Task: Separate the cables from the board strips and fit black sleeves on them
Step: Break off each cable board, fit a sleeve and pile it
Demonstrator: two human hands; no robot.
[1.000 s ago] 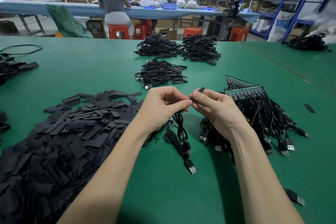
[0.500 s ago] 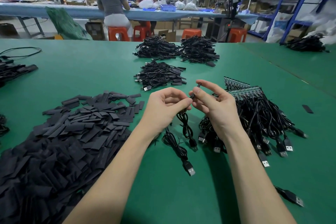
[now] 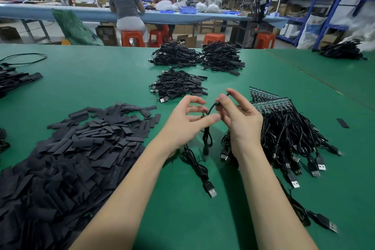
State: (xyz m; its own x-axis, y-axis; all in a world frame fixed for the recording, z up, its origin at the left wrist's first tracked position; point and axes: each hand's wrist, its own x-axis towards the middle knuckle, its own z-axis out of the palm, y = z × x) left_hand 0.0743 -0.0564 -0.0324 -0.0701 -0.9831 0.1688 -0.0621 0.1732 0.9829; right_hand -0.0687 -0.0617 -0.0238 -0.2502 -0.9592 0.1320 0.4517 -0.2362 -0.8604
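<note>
Above the green bench [image 3: 101, 79] the right hand [image 3: 241, 122] pinches the upper end of a black cable [image 3: 211, 107] between thumb and forefinger, its grip closed on the cable just below the tip, which pokes up past the fingers. The left hand [image 3: 186, 124] sits just left of it with its grip released: fingers spread and loosely bent, thumb stretched toward the right hand, the cable passing between them; whether the thumb touches the cable cannot be told. The cable hangs down between the wrists in a bundled coil. A second coiled cable with a USB plug [image 3: 211, 191] lies on the bench near the forearms. To the right, a heap of cables still joined to green board strips [image 3: 269, 101] fans out, plugs pointing near. To the left spreads a large pile of flat black sleeves [image 3: 77, 148], and one sleeve [image 3: 343, 123] lies alone at far right. Farther off sit three piles of finished cables [image 3: 178, 85]. Beyond the bench, two people sit on orange stools [image 3: 132, 37] at a long blue table.
</note>
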